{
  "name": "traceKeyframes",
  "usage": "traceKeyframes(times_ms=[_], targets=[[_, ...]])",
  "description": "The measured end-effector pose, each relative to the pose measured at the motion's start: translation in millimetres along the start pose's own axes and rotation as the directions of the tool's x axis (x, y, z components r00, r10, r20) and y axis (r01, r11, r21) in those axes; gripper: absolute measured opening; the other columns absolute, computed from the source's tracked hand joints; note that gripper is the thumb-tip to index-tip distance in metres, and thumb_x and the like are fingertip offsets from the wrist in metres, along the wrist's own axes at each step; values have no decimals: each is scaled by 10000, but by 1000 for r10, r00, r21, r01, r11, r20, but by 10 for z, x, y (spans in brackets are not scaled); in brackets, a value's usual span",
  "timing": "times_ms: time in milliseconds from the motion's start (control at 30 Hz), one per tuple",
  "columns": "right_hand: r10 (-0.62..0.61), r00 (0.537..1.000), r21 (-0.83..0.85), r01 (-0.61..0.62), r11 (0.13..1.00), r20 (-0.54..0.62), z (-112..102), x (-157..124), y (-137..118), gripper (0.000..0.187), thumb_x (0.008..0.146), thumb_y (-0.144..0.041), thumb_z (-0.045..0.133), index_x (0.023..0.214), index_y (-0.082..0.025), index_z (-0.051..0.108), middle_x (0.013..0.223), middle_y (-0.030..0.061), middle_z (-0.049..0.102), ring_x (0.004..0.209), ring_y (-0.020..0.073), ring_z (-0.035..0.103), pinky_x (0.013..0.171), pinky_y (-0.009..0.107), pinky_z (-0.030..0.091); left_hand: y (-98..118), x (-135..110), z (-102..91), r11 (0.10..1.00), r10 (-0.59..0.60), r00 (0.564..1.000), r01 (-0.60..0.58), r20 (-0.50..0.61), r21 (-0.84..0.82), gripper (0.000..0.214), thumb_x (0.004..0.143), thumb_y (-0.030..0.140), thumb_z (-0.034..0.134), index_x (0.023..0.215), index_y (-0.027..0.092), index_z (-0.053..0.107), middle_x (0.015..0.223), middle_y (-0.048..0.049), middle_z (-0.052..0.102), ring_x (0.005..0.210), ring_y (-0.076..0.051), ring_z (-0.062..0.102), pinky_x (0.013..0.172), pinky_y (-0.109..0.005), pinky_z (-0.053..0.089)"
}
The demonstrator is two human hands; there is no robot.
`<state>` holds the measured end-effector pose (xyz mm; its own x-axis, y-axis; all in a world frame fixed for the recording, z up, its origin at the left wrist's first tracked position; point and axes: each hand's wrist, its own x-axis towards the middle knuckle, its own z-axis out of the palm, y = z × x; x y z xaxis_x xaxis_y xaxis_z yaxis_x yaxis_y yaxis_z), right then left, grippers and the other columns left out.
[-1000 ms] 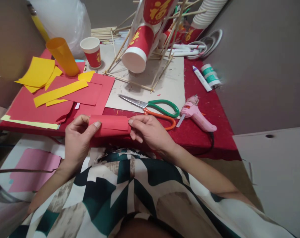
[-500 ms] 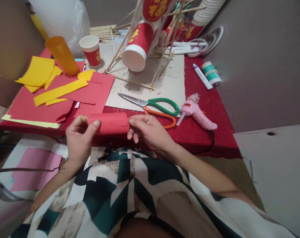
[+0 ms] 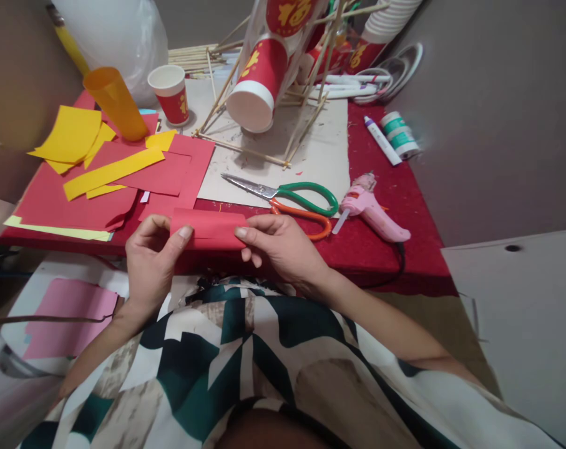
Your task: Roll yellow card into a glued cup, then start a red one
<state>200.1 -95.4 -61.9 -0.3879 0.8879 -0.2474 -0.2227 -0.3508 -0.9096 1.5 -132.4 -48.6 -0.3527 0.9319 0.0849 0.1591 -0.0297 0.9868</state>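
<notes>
A rolled piece of red paper [image 3: 212, 227] is held level in front of me, its overlapping edge facing me. My left hand [image 3: 154, 259] pinches its left end, thumb on top and fingers behind. On the right end, my right hand [image 3: 278, 246] presses with its thumb, the fingers curled behind the roll. Just beyond lie scissors [image 3: 283, 194] with one green and one orange handle. A pink glue gun [image 3: 374, 212] rests to their right. To the left are red paper sheets [image 3: 86, 215] with yellow paper strips [image 3: 114, 173] on top.
A frame of wooden sticks [image 3: 245, 149] holds red-and-white paper cups [image 3: 259, 84] at the back. An orange tube [image 3: 117, 106] and another cup [image 3: 169, 93] stand left of it. A marker [image 3: 382, 141] and a tape roll [image 3: 399, 135] lie at right.
The red paper roll has turned, so its overlapping edge sits lower and further left. My right thumb has moved left onto the paper. My left hand keeps its pinch.
</notes>
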Motion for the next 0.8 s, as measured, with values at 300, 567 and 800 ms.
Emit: traceKeyframes(times_ms=[300,567,800], targets=[[14,1000,167,-10,986,-22,-9,54,-8,302,639,-372,852,687,-174,629,489,-62,591,371,48,496,324,129,343,70,20,-28,998,-48,993,43,110,50,174,729,330,810,731,183,718,681,23,664,621,-98,567,625,-196,483],[50,998,118,-45,992,-44,-4,32,-24,277,633,-341,848,717,-166,650,457,-72,535,357,28,388,312,126,253,38,20,-2,996,-79,993,83,90,-40,234,715,367,810,675,168,696,584,16,632,543,-96,538,542,-197,442],[50,995,168,-35,985,-85,-13,14,18,250,608,-279,859,640,-175,634,450,-71,491,391,37,394,318,122,234,41,-10,12,985,-66,991,83,112,-151,218,697,336,814,675,164,681,605,10,639,536,-101,561,532,-200,476]])
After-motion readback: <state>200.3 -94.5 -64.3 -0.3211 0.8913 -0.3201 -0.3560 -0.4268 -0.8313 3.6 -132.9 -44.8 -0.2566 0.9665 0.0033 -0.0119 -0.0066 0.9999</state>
